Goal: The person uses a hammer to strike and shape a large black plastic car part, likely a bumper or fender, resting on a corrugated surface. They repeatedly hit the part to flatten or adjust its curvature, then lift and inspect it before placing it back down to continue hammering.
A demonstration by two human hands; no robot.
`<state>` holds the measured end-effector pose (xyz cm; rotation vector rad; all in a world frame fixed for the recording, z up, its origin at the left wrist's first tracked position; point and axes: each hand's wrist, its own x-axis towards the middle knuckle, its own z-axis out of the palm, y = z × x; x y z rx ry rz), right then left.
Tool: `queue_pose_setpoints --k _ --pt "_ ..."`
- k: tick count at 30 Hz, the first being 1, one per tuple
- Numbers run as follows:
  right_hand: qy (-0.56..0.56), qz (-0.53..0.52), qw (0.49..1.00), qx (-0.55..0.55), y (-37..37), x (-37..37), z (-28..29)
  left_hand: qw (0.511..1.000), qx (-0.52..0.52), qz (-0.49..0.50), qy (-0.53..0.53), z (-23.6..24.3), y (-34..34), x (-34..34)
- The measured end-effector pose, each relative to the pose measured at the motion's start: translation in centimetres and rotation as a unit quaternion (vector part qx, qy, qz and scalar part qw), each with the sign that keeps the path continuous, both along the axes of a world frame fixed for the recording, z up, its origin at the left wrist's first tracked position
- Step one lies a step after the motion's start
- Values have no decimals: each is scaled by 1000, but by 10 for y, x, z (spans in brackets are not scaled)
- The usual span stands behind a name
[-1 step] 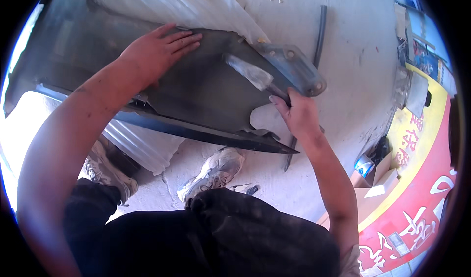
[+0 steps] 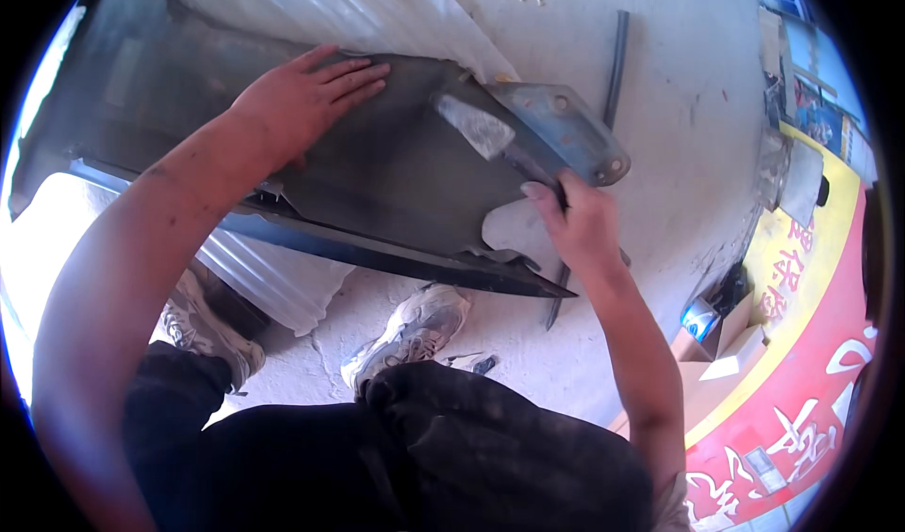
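A dark grey sheet panel (image 2: 386, 179), shaped like a car body part, stretches in front of me and tapers to a point at the right. My left hand (image 2: 292, 103) lies flat on its upper surface with the fingers spread. In my right hand (image 2: 583, 221) is the dark handle of a hand tool (image 2: 476, 129) with a broad, flat, shiny metal head. That head is over the panel's right part, pointing up and left; whether it touches the panel I cannot tell. A grey metal bracket (image 2: 575, 131) with holes sits at the panel's right end.
Clear plastic sheeting (image 2: 368, 14) lies beyond the panel, with more below it. On the floor is a dark bar (image 2: 617, 70). A cardboard box (image 2: 731, 339) stands at right beside a red and yellow banner (image 2: 801, 343). My shoes (image 2: 415, 329) are below the panel.
My right hand and the tool have shifted slightly, the tool's head turning a little and showing more of its face. My left hand stays on the panel.
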<state>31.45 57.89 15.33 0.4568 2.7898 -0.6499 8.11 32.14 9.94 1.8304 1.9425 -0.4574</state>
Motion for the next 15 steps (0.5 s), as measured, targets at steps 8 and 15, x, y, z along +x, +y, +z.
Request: queue_pose_setpoints --k 8,15 --pt "-14 5 997 74 1 2 -12 999 -27 -11 25 3 3 2" --pt "216 -24 974 -64 -12 0 -2 999 -27 7 17 4 2 0"
